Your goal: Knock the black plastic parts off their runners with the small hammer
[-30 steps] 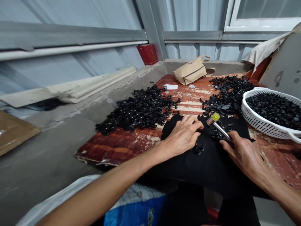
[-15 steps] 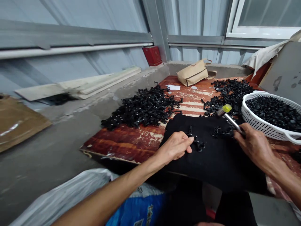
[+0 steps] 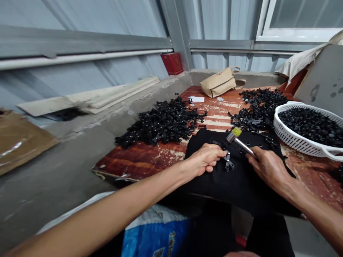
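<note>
My left hand (image 3: pixel 206 159) is closed, thumb and forefinger pinching the end of a black jointed piece (image 3: pixel 227 165) with shiny rivet heads and round feet. The piece lies on a black cloth (image 3: pixel 241 192) at the table's front. My right hand (image 3: pixel 270 169) grips a hammer (image 3: pixel 244 145) with a metal shaft and a yellow tip. Its head hangs just beyond the jointed piece, up and to the right, apart from it. A few loose black round parts (image 3: pixel 248 144) lie on the cloth behind the hammer.
A heap of black riveted pieces (image 3: pixel 163 123) covers the left of the worn reddish table (image 3: pixel 150 157). Another black heap (image 3: pixel 258 107) lies at the back right. A white basket (image 3: pixel 291 137) of black discs stands at the right. A beige bag (image 3: pixel 218 84) rests at the back.
My right hand has brought the hammer left and a little lower, closer to my left hand. My left hand has shifted slightly right and up, and the jointed piece shows more clearly.
</note>
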The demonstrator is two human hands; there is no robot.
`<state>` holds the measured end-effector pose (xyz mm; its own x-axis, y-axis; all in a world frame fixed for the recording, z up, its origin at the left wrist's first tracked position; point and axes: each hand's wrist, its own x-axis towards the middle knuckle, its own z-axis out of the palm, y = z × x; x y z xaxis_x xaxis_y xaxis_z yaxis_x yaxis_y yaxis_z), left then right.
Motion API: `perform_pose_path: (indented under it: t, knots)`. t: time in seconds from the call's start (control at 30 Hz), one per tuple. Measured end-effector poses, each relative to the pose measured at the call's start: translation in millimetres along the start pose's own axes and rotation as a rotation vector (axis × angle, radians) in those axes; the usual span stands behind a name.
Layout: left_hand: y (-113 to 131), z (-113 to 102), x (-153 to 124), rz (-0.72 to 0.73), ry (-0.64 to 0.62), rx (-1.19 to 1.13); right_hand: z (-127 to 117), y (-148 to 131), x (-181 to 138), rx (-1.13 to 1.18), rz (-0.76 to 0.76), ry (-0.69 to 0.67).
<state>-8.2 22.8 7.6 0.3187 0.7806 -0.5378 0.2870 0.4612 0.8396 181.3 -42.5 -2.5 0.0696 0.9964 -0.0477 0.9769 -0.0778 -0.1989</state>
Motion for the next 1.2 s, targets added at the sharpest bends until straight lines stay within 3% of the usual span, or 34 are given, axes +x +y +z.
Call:
perform_pose_path:
  t: [0.2,0.5,0.67,0.83,1.03,1.2]
  knots:
    - [-5.1,-9.3,-17.8,0.158,0.045,0.310,0.4,-16.3,20.2,-0.010,0.013,-0.103]
    - [-6.0,-12.4,-23.8,0.196,-0.061,0.135,7.7,-2.4,18.9,0.140,0.012,-0.195]
    - [-5.5,-4.4,-17.1,0.157,-0.156,-0.033,6.3,10.0,13.7,0.274,0.027,-0.077]
    - [-4.4,1.1,-13.7,0.201,-0.173,0.048,0.9,24.2,-20.8,0.524,0.094,0.035]
    - [0.6,9.5,-13.8,0.177,-0.127,0.161,12.0,34.4,-83.2,0.823,0.246,-0.046]
    - [2.2,18.1,-6.6,0.117,-0.106,0.065,25.9,42.2,-103.6,1.058,0.369,-0.028]
